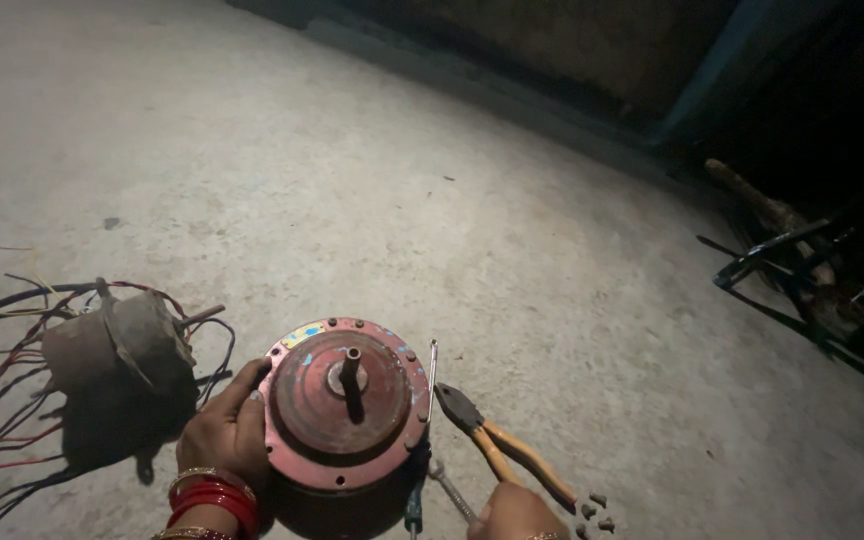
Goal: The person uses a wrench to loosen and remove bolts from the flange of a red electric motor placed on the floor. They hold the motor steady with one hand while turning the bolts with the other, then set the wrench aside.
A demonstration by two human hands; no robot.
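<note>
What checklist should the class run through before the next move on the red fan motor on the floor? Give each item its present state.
1. Left hand steadies the red fan motor at its rim: ok.
2. Motor sits flat, shaft pointing up: ok.
3. Orange-handled pliers within reach, beside the motor: ok.
4. Screwdriver lies against the motor's right side: ok.
5. Right hand grips a tool: cannot tell, mostly out of frame.
6. Small loose pieces gathered near the pliers: ok.

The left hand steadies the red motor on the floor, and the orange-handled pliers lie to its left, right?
Not quite. In the head view the pliers lie to the right of the red motor, not its left. The left hand does rest on the motor's left side.
</note>
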